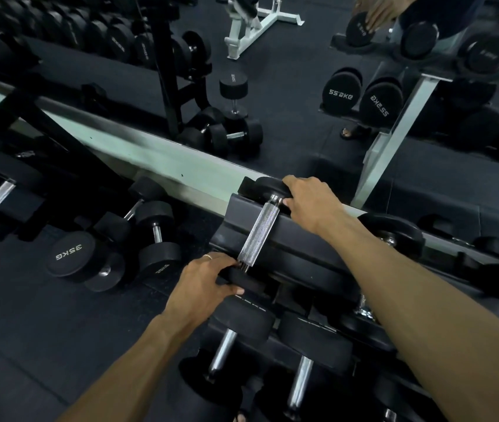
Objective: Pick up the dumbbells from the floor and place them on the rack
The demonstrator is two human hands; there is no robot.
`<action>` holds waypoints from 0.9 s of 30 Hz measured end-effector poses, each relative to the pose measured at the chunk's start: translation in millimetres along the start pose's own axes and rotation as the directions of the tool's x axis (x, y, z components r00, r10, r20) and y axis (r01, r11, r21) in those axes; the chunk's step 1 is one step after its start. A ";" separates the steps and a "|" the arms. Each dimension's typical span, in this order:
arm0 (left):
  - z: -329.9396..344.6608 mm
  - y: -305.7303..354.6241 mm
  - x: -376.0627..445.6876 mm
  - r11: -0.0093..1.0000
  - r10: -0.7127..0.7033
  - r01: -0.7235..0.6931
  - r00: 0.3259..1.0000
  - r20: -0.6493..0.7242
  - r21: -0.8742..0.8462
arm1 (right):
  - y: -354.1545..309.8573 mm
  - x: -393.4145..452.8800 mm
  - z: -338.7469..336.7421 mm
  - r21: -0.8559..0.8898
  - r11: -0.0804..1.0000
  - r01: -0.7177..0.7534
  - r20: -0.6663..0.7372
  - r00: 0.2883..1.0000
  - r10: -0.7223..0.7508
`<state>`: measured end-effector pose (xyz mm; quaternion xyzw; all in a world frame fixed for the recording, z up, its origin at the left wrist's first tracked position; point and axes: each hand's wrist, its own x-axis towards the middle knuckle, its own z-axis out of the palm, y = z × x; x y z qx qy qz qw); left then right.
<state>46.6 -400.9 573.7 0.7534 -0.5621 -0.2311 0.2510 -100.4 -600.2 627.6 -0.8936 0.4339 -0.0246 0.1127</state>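
Observation:
A dumbbell with a knurled silver handle (258, 236) and black round heads lies across the top tier of the black rack (309, 239). My left hand (204, 284) grips its near head, fingers and thumb curled round the rim. My right hand (310, 202) holds its far head by the wall. Several black dumbbells (156, 236) lie on the dark floor to the left, one marked 35KG (70, 252).
Lower rack tiers hold more dumbbells (301, 382) below my arms. A mirror behind the rack reflects the racks, a white bench frame (260, 22) and my hands. Another rack (1, 193) stands at the left. Dark rubber floor (44, 345) spreads at the lower left.

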 end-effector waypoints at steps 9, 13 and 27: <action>1.5 -3.9 -0.8 0.999 0.018 -0.019 1.000 -0.011 -0.029 | -1.2 0.8 -0.6 -0.016 1.000 0.008 0.001 1.000 -0.008; 4.3 -5.2 -1.1 0.998 0.044 -0.045 0.999 -0.029 -0.046 | -5.3 4.9 1.2 -0.035 0.999 0.004 -0.041 0.999 -0.005; -16.6 -7.5 -2.4 0.999 0.036 -0.037 0.996 0.076 0.021 | -10.4 -36.0 -32.3 0.213 0.973 -0.085 -0.090 0.990 0.107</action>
